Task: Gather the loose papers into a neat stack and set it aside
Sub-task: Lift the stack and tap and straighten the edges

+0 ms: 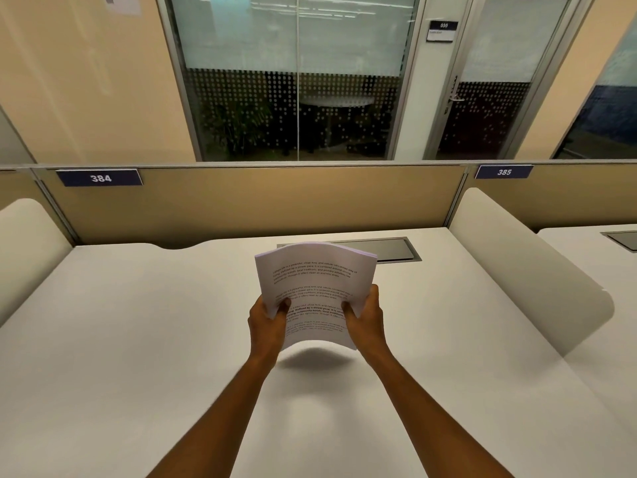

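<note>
A stack of white printed papers (315, 281) is held in the air above the middle of the white desk (138, 322), its shadow on the desk below. The sheets lie together and bow upward in the middle. My left hand (267, 322) grips the stack's left edge, thumb on the top page. My right hand (365, 319) grips the right edge the same way. No loose sheet shows on the desk.
A grey cable hatch (393, 249) is set into the desk behind the stack. A tan partition (258, 201) labelled 384 closes the back. White side dividers stand at the left (24, 243) and right (524, 270). A second desk (593, 250) lies beyond the right divider.
</note>
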